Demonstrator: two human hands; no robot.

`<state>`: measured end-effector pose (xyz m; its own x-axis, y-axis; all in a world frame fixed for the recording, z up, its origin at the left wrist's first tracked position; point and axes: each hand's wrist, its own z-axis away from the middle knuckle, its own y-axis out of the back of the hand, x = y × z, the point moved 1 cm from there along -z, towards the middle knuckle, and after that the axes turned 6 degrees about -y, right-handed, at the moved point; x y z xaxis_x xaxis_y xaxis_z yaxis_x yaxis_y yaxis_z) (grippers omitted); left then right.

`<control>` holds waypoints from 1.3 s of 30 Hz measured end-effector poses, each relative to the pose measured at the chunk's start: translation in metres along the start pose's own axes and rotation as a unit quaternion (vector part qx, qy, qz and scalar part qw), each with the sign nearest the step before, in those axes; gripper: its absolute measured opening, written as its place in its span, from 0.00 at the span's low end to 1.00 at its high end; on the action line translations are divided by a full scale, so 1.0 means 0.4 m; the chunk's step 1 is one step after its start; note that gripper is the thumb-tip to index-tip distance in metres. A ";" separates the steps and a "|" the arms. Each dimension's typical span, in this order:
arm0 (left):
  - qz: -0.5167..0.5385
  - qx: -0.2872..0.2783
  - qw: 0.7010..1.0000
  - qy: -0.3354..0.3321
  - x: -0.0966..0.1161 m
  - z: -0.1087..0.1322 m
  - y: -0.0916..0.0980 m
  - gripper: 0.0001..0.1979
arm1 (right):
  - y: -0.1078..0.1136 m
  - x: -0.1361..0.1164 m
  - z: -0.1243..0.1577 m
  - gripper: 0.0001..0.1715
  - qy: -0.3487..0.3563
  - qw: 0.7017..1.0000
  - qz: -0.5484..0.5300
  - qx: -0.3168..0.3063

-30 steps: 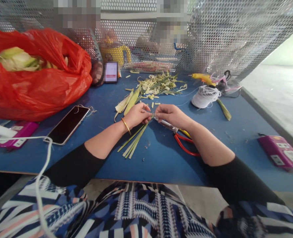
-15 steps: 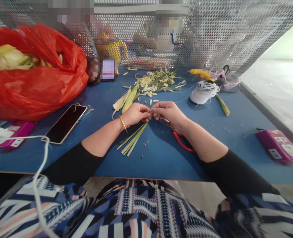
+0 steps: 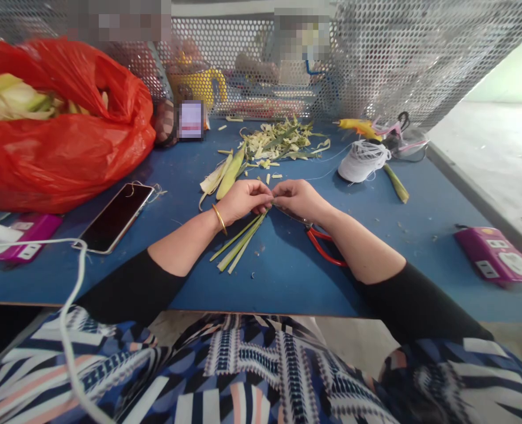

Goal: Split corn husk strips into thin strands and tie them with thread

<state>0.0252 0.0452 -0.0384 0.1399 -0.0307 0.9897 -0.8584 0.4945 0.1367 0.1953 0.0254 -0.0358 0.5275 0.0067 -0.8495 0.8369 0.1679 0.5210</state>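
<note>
My left hand (image 3: 247, 197), with a gold bangle at the wrist, pinches the upper end of several green corn husk strips (image 3: 241, 244), whose loose ends fan down towards me. The fingertips of my right hand (image 3: 297, 197) are pressed together right against the left ones; what they pinch is hidden. Under the right hand and wrist lie scissors with red handles (image 3: 323, 247). A thin white thread runs from a spool of white thread (image 3: 362, 162) towards the hands. Just beyond my left hand lie pieces of corn husk (image 3: 231, 175).
A heap of husk scraps (image 3: 278, 141) lies behind the hands. On the left are a red plastic bag (image 3: 111, 153) of husks and a phone (image 3: 115, 218). A yellow glue gun (image 3: 358, 126) lies back right, a purple box (image 3: 497, 253) at right. Perforated metal mesh (image 3: 252, 70) borders the back.
My fingertips stay together over the strips, with only small finger shifts. The right hand has moved slightly, showing more of the scissors' pivot. The whole view has tilted a little.
</note>
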 end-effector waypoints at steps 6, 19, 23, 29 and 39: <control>0.006 0.026 1.000 0.006 -0.001 0.001 -0.001 0.07 | -0.002 -0.020 0.009 0.06 -0.030 0.999 0.025 0.026; 0.049 0.043 0.997 0.037 0.010 0.005 -0.004 0.09 | 0.002 -0.010 0.001 0.07 -0.044 0.995 -0.065 0.067; 0.052 0.041 0.997 0.043 0.013 0.006 -0.005 0.10 | -0.004 -0.003 0.002 0.12 -0.027 0.997 -0.055 0.049; 0.052 0.039 0.997 0.045 0.015 0.007 -0.005 0.10 | 0.013 0.007 -0.006 0.07 -0.022 0.969 -0.041 0.242; 0.069 0.039 0.995 0.054 0.016 0.006 -0.002 0.09 | 0.006 -0.011 0.013 0.03 0.043 0.985 0.116 0.120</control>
<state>0.0256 0.0425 -0.0322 0.0660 0.1292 0.9894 -0.9085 0.4178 0.0060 0.1956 0.0207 -0.0305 0.7025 0.1035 -0.7042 0.7116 -0.0867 0.6972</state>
